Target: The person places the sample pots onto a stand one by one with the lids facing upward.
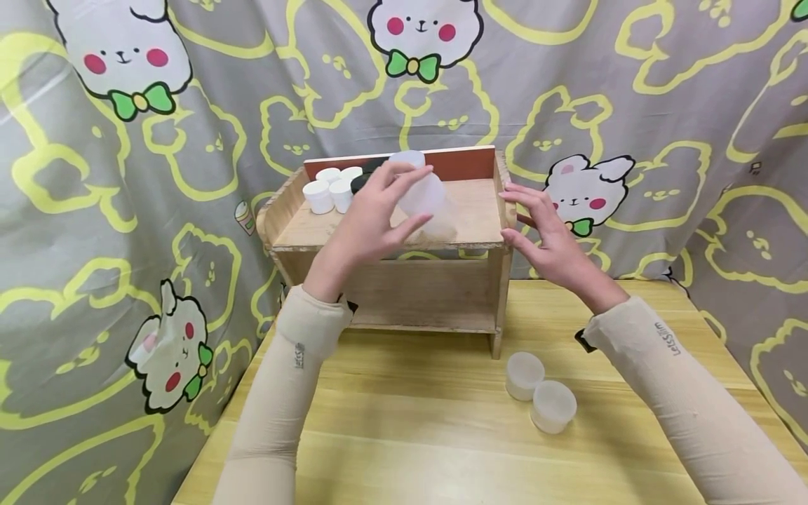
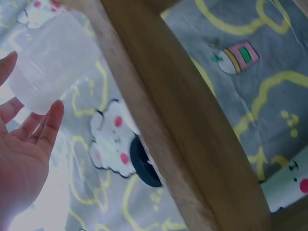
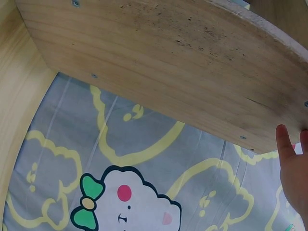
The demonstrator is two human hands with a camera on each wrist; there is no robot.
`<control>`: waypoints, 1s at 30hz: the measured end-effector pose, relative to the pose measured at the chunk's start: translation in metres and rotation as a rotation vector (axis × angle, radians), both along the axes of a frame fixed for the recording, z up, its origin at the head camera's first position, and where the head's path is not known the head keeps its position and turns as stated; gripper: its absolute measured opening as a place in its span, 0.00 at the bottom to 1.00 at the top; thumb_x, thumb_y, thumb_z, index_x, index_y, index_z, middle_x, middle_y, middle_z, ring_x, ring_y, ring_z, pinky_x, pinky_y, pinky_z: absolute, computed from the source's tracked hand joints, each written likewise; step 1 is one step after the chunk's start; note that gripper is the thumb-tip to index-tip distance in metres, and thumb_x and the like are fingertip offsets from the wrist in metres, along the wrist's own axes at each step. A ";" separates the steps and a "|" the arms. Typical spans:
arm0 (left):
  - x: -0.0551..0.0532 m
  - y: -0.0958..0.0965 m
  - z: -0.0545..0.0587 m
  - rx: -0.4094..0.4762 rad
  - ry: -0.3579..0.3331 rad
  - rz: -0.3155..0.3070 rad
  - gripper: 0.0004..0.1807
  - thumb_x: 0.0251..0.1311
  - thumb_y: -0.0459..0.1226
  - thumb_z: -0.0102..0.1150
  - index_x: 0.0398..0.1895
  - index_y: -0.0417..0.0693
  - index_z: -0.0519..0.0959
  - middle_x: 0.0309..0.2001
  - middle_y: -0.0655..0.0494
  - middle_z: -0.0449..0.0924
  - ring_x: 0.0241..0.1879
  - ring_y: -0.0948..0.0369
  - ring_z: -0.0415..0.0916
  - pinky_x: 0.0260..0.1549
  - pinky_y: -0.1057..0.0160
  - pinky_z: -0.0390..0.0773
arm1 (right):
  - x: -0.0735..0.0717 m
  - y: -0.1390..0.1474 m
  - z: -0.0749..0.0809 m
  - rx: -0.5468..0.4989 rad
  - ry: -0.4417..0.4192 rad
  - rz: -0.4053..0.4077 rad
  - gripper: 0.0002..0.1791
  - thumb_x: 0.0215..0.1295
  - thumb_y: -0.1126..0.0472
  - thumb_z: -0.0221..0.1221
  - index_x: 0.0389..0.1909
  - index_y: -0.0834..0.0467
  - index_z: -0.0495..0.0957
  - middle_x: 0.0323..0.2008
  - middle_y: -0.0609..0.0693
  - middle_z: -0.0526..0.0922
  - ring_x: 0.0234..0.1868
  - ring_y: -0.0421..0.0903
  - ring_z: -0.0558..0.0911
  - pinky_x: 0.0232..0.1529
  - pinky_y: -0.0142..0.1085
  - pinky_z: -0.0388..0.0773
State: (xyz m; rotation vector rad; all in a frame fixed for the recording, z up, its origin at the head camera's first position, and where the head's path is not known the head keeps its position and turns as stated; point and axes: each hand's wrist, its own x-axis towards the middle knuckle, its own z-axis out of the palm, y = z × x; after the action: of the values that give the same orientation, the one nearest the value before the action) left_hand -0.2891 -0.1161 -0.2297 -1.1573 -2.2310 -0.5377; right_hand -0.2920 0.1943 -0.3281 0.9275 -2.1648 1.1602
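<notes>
My left hand (image 1: pixel 369 221) grips a translucent plastic jar (image 1: pixel 424 195) by its side, tilted above the top board of a small wooden shelf (image 1: pixel 470 210). In the left wrist view the same jar (image 2: pixel 55 62) stands between the fingertips and thumb of the left hand (image 2: pixel 26 163). Just behind it in the head view is another translucent jar (image 1: pixel 407 157). My right hand (image 1: pixel 549 242) holds the shelf's right side panel, thumb and fingers at its front edge. In the right wrist view a fingertip of that hand (image 3: pixel 293 178) touches the panel's outer face (image 3: pixel 183 82).
White lidded jars (image 1: pixel 318 198) stand grouped at the shelf's left, with black items (image 1: pixel 360 184) beside them, partly hidden by my left hand. Two translucent jars (image 1: pixel 524 375) sit on the wooden table (image 1: pixel 404 435), right of centre. A patterned curtain (image 1: pixel 221 140) hangs behind and at both sides.
</notes>
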 end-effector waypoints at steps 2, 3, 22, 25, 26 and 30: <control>-0.008 -0.003 0.003 -0.001 -0.009 0.039 0.32 0.69 0.44 0.66 0.73 0.45 0.72 0.64 0.43 0.72 0.63 0.49 0.73 0.60 0.51 0.76 | 0.000 0.000 0.000 -0.008 -0.002 0.000 0.34 0.69 0.73 0.61 0.74 0.56 0.65 0.79 0.49 0.58 0.78 0.47 0.61 0.68 0.63 0.70; -0.011 -0.004 0.004 -0.002 -0.015 0.058 0.32 0.70 0.44 0.65 0.73 0.45 0.72 0.64 0.43 0.72 0.63 0.49 0.72 0.61 0.51 0.76 | 0.000 0.000 0.000 -0.012 -0.004 0.000 0.34 0.69 0.74 0.61 0.74 0.56 0.66 0.79 0.49 0.58 0.78 0.47 0.61 0.69 0.63 0.70; -0.044 -0.016 0.009 -0.101 -0.140 0.250 0.32 0.73 0.48 0.60 0.76 0.51 0.69 0.65 0.43 0.71 0.63 0.47 0.71 0.62 0.48 0.73 | -0.001 -0.002 0.000 -0.010 -0.011 0.015 0.34 0.69 0.75 0.61 0.74 0.57 0.66 0.79 0.49 0.57 0.78 0.50 0.61 0.68 0.64 0.70; -0.046 -0.016 0.008 -0.119 -0.139 0.264 0.31 0.73 0.48 0.60 0.76 0.50 0.70 0.65 0.42 0.71 0.63 0.47 0.71 0.63 0.48 0.72 | -0.001 -0.002 0.000 -0.002 -0.008 0.012 0.35 0.69 0.74 0.61 0.74 0.56 0.65 0.79 0.49 0.57 0.78 0.49 0.60 0.69 0.64 0.70; -0.046 -0.016 0.008 -0.123 -0.138 0.268 0.31 0.73 0.48 0.59 0.76 0.50 0.70 0.65 0.42 0.71 0.63 0.47 0.70 0.63 0.48 0.72 | -0.001 -0.002 0.000 -0.002 -0.008 0.012 0.35 0.69 0.74 0.61 0.74 0.56 0.65 0.79 0.49 0.57 0.78 0.49 0.60 0.69 0.64 0.70; -0.047 -0.014 0.008 -0.148 -0.137 0.280 0.31 0.74 0.48 0.58 0.76 0.50 0.70 0.66 0.42 0.71 0.64 0.46 0.69 0.65 0.47 0.71 | 0.000 -0.001 0.000 -0.005 -0.013 0.010 0.34 0.69 0.74 0.61 0.74 0.56 0.65 0.79 0.49 0.57 0.78 0.49 0.61 0.69 0.64 0.70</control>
State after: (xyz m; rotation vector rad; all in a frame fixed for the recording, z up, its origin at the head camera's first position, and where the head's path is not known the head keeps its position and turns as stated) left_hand -0.3366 -0.1306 -0.2218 -0.8765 -2.5334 -0.3506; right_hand -0.2921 0.1932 -0.3278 0.9322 -2.1689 1.1789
